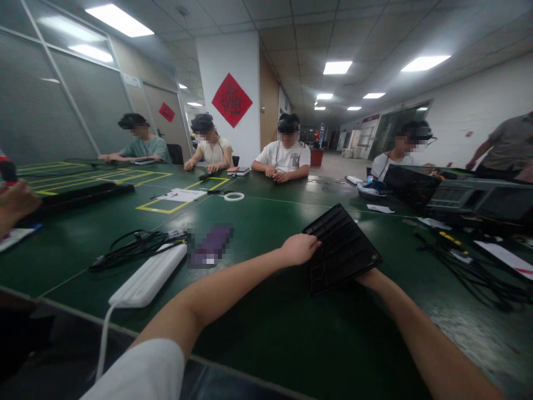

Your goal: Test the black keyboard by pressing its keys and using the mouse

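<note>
A flat black plastic tray (pixel 343 244) with a ribbed grid face is held tilted above the green table (pixel 266 333). My left hand (pixel 300 249) is closed on the tray's left side, its fingers curled at the edge. From below, my right hand (pixel 370 279) supports the lower right corner; the tray hides most of its fingers. Left of my left forearm lie a purple blurred item (pixel 212 244) and a white power strip (pixel 150 278).
Black cables (pixel 133 244) lie by the power strip, more cables (pixel 466 266) at the right. A white ring (pixel 234 196) and papers (pixel 183 195) sit farther back. Computer equipment (pixel 470 194) stands at the right. Several people sit around the table; another person's hand (pixel 16 203) shows at far left.
</note>
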`<state>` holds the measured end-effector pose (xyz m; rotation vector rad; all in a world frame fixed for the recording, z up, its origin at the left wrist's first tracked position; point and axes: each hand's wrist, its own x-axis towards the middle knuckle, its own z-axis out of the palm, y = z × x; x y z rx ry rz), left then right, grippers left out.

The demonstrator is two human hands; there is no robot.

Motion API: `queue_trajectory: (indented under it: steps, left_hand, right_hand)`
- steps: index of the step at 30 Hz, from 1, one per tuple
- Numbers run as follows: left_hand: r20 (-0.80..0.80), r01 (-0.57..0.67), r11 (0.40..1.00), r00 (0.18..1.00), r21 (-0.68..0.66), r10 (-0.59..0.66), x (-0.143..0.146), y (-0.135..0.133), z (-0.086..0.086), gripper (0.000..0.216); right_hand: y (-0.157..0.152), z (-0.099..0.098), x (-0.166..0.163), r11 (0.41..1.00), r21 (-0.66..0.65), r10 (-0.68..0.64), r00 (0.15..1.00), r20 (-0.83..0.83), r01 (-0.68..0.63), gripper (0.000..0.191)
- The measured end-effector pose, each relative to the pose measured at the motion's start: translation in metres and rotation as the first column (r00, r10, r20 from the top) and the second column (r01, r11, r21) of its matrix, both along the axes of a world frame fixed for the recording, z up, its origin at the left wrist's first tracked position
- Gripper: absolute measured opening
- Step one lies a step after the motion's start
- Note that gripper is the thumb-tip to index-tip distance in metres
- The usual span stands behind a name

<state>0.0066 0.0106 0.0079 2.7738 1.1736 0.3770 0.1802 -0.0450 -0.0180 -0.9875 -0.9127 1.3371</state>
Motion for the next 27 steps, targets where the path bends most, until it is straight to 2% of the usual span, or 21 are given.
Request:
queue_trajectory:
  steps: [3, 7, 10, 13, 18, 23, 27]
  left_hand:
    - [-0.001, 0.006, 1.000, 1.000, -0.021, -0.006, 0.000, 0.002, -0.001, 0.041]
    - [0.000, -0.018, 0.994, 1.000, -0.105, 0.018, -0.003, 0.005, 0.001, 0.051]
    - [-0.011, 0.040, 0.995, 0.999, -0.095, -0.041, -0.007, 0.005, 0.006, 0.040]
    - [-0.026, 0.125, 0.987, 0.991, -0.097, -0.128, -0.008, 0.005, 0.010, 0.029]
    - [-0.054, 0.033, 0.995, 0.998, -0.099, -0.038, -0.005, 0.006, 0.010, 0.049]
    - [0.004, 0.065, 0.995, 0.998, -0.072, -0.065, -0.004, 0.005, 0.003, 0.037]
    - [0.063, 0.002, 0.993, 0.998, -0.116, 0.006, 0.002, 0.007, -0.005, 0.042]
  right_hand:
    - [0.000, 0.002, -0.001, 0.997, -0.064, -0.040, 0.998, -0.042, 0.037, 0.046]
    - [0.005, -0.003, 0.002, 0.999, 0.009, -0.032, 0.999, 0.032, 0.032, 0.047]
    - [0.005, -0.005, 0.003, 0.996, 0.087, -0.029, 0.993, 0.118, 0.019, 0.046]
    - [0.004, -0.002, 0.002, 0.995, 0.095, -0.010, 0.990, 0.138, -0.004, 0.044]
    - [0.004, -0.002, -0.001, 0.995, 0.102, -0.012, 0.995, 0.101, 0.001, 0.043]
    - [0.011, -0.017, 0.008, 0.993, 0.105, 0.042, 0.994, 0.099, -0.052, 0.039]
    - [0.007, -0.010, 0.005, 0.998, 0.061, 0.024, 0.996, 0.088, -0.029, 0.040]
